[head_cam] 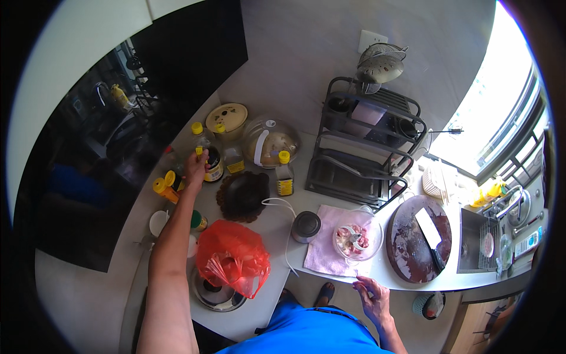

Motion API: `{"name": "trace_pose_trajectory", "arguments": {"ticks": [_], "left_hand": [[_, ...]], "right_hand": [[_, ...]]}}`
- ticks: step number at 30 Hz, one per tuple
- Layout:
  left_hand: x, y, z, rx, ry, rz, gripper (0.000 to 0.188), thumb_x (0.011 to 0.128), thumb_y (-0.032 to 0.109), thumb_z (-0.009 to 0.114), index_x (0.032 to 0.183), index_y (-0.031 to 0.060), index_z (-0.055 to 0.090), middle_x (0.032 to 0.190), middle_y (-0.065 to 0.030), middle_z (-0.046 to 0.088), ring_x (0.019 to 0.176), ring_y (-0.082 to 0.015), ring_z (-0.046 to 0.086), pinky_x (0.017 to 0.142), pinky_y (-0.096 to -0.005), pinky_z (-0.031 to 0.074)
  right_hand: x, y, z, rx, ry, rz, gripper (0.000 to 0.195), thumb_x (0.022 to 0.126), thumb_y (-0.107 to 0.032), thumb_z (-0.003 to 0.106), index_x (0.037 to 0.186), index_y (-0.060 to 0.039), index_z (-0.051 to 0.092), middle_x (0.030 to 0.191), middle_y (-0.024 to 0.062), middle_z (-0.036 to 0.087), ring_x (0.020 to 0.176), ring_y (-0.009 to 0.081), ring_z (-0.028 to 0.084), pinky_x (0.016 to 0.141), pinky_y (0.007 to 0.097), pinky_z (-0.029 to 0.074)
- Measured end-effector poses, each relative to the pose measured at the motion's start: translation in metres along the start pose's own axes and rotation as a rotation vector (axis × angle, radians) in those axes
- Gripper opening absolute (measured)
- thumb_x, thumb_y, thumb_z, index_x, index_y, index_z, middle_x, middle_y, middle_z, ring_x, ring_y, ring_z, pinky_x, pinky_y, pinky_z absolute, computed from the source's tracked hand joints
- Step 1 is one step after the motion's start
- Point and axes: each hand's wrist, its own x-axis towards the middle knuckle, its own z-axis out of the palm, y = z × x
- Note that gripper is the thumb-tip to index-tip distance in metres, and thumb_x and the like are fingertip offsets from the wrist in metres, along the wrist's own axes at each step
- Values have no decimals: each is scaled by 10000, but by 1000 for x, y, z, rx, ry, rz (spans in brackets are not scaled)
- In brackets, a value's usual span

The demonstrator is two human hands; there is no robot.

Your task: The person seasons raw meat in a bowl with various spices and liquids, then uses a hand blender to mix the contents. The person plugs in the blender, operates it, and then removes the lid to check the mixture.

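Observation:
My left hand (196, 168) reaches to the back left of the counter and grips a bottle or jar by a yellow part near its top; the fingers partly hide it. Beside it stand a dark jar with a label (214, 167) and a clear bottle with a yellow cap (197, 129). My right hand (373, 297) hangs by the counter's front edge, fingers loosely curled, holding nothing. In front of it, a clear chopper bowl (375, 234) with pieces of raw meat (359, 242) and a white blade stands on a pink cloth (318, 252). The dark motor unit (306, 226) is left of the cloth.
A cleaver (428, 228) lies on a round chopping board (404, 248) left of the sink (468, 221). A black dish rack (367, 150) stands behind the bowl. A red plastic bag (232, 252), a dark scalloped dish (244, 197) and a sauce bottle (284, 177) are at the left.

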Motion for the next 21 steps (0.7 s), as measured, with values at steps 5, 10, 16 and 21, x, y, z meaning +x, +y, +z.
{"name": "trace_pose_trajectory", "arguments": {"ticks": [5,10,16,21], "left_hand": [[-43,34,-6,-33,8,-14,377,995,395,618,1098,33,618,941,-29,631,666,-75,569,584,-245,475],[-87,62,-21,-18,-13,12,326,974,368,654,1071,57,639,852,2,625,634,-55,552,533,-223,442],[-155,127,-27,46,-112,113,255,952,308,696,1034,70,659,731,47,571,571,-31,495,473,-204,378],[-239,193,-19,-41,-167,66,214,929,254,731,1007,71,653,699,56,556,517,-8,457,430,-181,326]], "right_hand": [[8,-2,7,15,-34,-75,202,932,-26,655,1133,-4,663,899,127,758,848,217,753,745,310,596],[22,-19,19,153,-111,-64,220,919,-4,662,1138,1,683,952,138,752,890,211,745,780,315,584],[52,-55,38,219,-301,-227,241,955,-81,644,1185,-15,669,1050,131,741,959,255,735,831,356,585],[83,-142,51,453,-414,-352,359,964,-110,656,1302,-4,599,1120,154,709,1030,225,705,890,338,569]]}}
